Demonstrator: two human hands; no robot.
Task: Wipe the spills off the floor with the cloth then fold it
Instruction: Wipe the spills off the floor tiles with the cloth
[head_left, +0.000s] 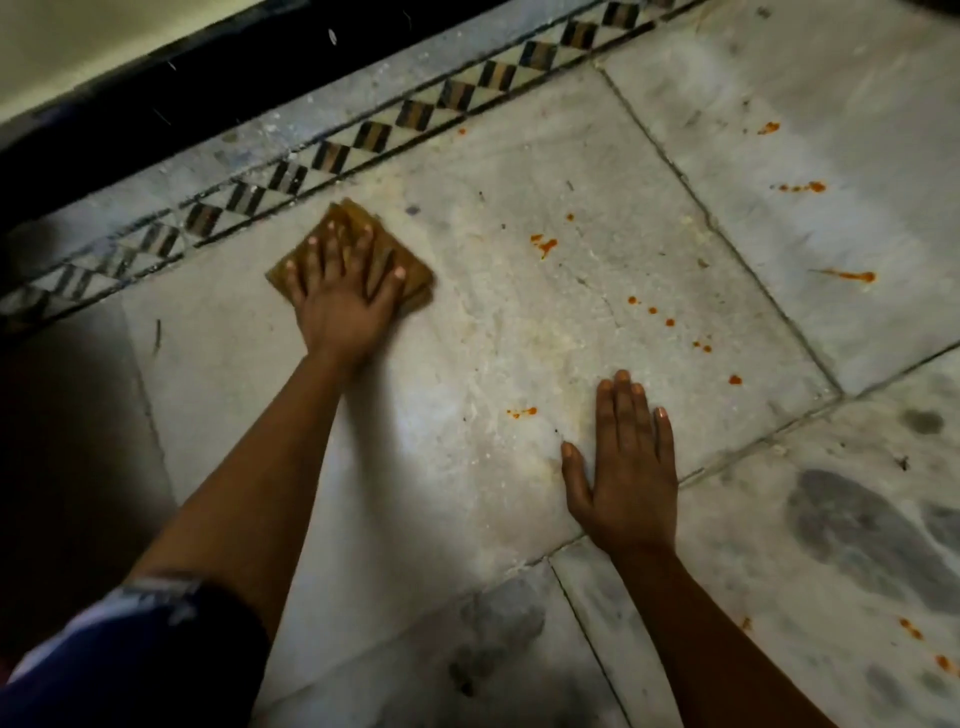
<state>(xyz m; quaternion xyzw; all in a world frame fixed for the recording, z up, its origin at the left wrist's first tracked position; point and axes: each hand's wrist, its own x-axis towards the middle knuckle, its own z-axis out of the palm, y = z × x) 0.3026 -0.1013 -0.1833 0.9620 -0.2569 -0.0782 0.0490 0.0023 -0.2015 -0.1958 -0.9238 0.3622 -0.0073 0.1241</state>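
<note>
We see the cloth (353, 257), a folded, brownish-yellow square, lying flat on the pale marble floor (467, 467) just below the checkered border strip (363, 140) that runs along the dark wall base (156, 88). Our left hand (340, 296) lies on top of it, fingers spread and straight, palm pressing down; the cloth shows beyond the fingertips and to either side of the hand, while its near edge is hidden under the palm. The left forearm reaches out from a dark blue sleeve (135, 660) at the lower left.

Our right hand (623, 478) rests flat on the bare floor, well apart from the cloth, fingers straight and close together, thumb held out to the side. It holds nothing.

Orange-red spills (545, 245) dot the floor to the right of the cloth: a splash between the two hands' reach, a small smear (522, 412) just left of the right hand's fingertips, a trail of drops (670, 322) further right, and more streaks (852, 275) on the neighbouring slab. A few more spots (911, 630) sit near the lower right edge. None of the spills touch the cloth.

We can read no writing, brand or label on the cloth, the floor or the sleeve.
</note>
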